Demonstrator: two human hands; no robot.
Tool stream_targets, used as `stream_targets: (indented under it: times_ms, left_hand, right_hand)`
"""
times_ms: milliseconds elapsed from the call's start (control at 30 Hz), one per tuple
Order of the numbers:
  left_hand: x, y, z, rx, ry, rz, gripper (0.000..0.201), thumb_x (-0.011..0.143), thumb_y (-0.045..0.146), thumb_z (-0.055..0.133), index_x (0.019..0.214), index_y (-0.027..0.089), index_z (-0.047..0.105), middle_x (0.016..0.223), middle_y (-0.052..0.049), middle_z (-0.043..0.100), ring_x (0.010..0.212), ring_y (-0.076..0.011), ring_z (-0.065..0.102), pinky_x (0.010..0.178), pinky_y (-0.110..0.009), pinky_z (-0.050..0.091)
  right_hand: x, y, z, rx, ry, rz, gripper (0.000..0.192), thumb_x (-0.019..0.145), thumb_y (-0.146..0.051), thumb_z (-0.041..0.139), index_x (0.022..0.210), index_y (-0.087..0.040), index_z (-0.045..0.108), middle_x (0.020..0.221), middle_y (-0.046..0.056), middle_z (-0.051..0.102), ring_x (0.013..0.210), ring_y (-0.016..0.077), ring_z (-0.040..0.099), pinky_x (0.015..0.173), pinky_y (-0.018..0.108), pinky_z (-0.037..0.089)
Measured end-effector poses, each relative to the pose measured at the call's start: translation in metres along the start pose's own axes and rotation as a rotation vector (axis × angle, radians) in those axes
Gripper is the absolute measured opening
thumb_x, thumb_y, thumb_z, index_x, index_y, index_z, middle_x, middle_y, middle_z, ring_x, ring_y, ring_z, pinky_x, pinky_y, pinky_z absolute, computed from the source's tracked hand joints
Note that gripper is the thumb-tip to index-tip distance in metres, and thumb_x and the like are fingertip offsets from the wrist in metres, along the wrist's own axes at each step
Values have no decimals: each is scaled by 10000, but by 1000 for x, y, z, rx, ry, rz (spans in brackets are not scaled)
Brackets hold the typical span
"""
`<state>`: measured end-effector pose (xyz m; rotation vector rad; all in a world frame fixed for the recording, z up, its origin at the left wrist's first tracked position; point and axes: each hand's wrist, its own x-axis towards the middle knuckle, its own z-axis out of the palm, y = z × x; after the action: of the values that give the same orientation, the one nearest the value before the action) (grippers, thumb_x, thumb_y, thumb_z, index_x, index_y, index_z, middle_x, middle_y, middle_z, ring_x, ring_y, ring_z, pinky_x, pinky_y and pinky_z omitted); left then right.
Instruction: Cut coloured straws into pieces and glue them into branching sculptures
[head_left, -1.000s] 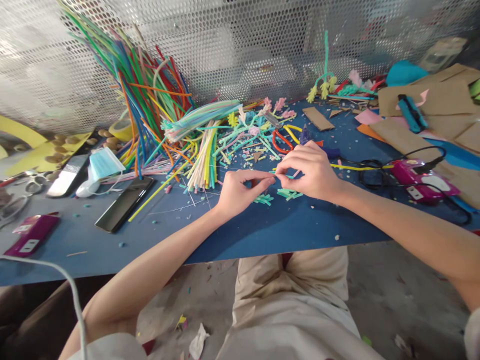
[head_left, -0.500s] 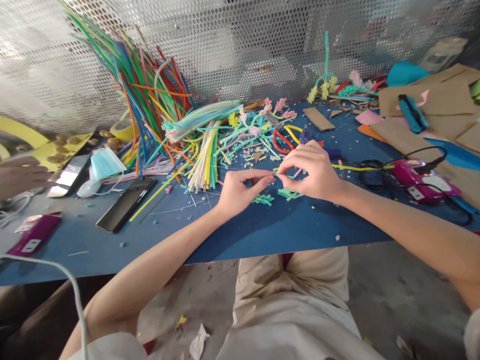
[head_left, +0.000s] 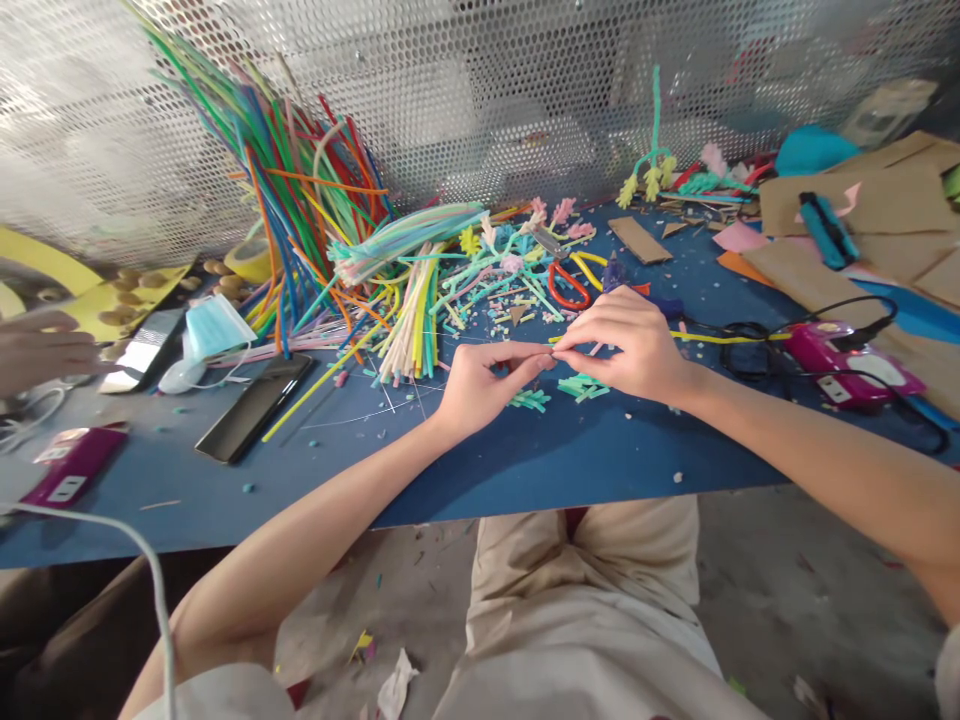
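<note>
My left hand [head_left: 480, 385] and my right hand [head_left: 626, 345] meet fingertip to fingertip just above the blue table [head_left: 525, 460]. Together they pinch a small piece of green pipe cleaner [head_left: 562, 350], mostly hidden by the fingers. Short cut green pieces [head_left: 581, 388] lie on the table right under my right hand, and another small cluster [head_left: 529, 400] sits beside my left thumb. Behind my hands lies a heap of pastel pipe cleaners and scraps [head_left: 495, 270].
A tall bundle of coloured pipe cleaners [head_left: 300, 190] leans on the perforated metal wall. A black phone [head_left: 251, 405], face mask [head_left: 214, 325], red-handled scissors [head_left: 566, 285], magenta glue gun [head_left: 840, 360] with cable, and cardboard [head_left: 862, 200] lie around. Another person's hand [head_left: 41, 350] is at far left.
My fingertips have closed slightly together on the green piece; both hands stay in place. Another person's hand has come into view at the far left.
</note>
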<state>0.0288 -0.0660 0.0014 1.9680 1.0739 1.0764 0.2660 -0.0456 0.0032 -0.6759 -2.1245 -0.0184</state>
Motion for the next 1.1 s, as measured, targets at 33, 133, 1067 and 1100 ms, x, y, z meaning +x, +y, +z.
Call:
stream_targets:
  times_ms: [33,133,1067,1100]
  left_hand:
    - [0,0,0,0,0,0,290,936,464,757,999,203,865,887,-58,831,690,-155,717,650,-256,577]
    - [0,-1,0,-18,-26,2,291,941,466,751,1008,206,863,900,-59,831,703,-158,723,656,-256,572]
    - [38,-35,-32,625,-88,328,237,1014,405,637,1050,219,779,1015,-56,796,904,-195,684,945,-348,482]
    - [41,-35,-34,669,-146,349,232,1013,395,644,1096,221,773,1071,-67,791,969,-211,686,976,-362,472]
  right_hand:
    - [0,0,0,6,-10,6,70,948,-297,732,885,-277,755,891,-19,811,810,188,717,811,392,464]
    - [1,-2,0,9,-44,14,97,960,-284,705,869,-265,733,893,-15,808,808,186,706,817,394,454]
    - [-4,61,-24,41,-230,53,262,973,-351,644,758,-231,734,779,14,765,744,187,667,799,364,488]
    - [-4,63,-25,57,-272,37,239,963,-348,656,775,-232,746,795,11,770,752,183,671,811,360,491]
